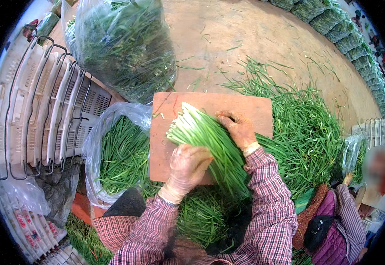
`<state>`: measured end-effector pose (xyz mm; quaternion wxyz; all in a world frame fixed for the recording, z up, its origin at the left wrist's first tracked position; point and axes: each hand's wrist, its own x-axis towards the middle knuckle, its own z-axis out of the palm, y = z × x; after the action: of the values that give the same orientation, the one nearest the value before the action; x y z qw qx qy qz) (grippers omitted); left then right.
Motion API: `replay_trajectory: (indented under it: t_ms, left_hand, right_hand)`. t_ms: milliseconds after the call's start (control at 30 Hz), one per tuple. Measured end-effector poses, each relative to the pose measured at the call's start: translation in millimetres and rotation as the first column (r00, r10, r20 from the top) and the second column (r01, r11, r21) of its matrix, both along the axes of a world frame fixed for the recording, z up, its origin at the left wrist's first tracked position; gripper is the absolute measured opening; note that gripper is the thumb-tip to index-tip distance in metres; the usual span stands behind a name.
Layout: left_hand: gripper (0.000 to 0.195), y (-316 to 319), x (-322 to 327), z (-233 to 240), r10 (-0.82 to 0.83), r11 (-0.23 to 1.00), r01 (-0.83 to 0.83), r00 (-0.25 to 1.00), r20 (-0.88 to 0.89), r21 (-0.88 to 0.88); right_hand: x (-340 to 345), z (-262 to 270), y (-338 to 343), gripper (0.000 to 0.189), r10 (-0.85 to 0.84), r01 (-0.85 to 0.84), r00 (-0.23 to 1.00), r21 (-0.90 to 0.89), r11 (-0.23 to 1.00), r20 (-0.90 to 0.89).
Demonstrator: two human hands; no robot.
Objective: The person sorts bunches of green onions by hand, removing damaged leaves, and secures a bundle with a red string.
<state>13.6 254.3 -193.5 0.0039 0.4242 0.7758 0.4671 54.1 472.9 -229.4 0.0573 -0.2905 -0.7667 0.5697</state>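
Note:
A bunch of long green leaf stalks, likely garlic chives (212, 135), lies aslant on a reddish wooden board (258, 102), pale cut ends toward the upper left. My left hand (190, 165) is at the bunch's near-left side, fingers pinched, a bit of red tie at the fingertips. Across the bunch, my right hand (238, 127) bends its fingers against the far-right edge; red shows at its fingertips too. Both hands seem to wear thin, stained gloves. Whether the tie passes under the bunch is hidden. Another red tie (175, 106) lies on the board's upper left.
Loose chives (308, 132) are heaped right of the board. An open plastic bag of chives (123, 155) stands left, a full clear bag (126, 49) behind it. Stacked white crates (40, 99) line the left. A co-worker's purple-clad body (328, 232) is at lower right; bagged bundles (341, 33) beyond.

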Motion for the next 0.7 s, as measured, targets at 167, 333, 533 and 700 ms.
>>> replay_trajectory:
  t_ms: [167, 333, 533, 700]
  left_hand:
    - [0.012, 43, -22, 11, -0.035, 0.993, 0.043, 0.997, 0.070, -0.113]
    - [0.007, 36, -33, -16, -0.054, 0.992, 0.089, 0.940, 0.338, -0.086]
    - [0.007, 32, -42, -23, -0.188, 0.976, 0.215, 0.915, 0.356, -0.036]
    - [0.009, 31, -49, -19, -0.229, 0.952, 0.287, 0.901, 0.369, -0.111]
  right_hand:
    - [21, -4, -13, 0.020, 0.015, 0.049, 0.963, 0.230, 0.972, -0.268]
    - [24, 5, -19, 0.025, 0.142, 0.089, 0.899, 0.491, 0.867, -0.414]
    - [23, 5, -17, 0.020, 0.207, 0.100, 0.908, 0.667, 0.738, -0.365]
    - [23, 4, -17, 0.015, 0.228, 0.078, 0.919, 0.714, 0.696, -0.323]
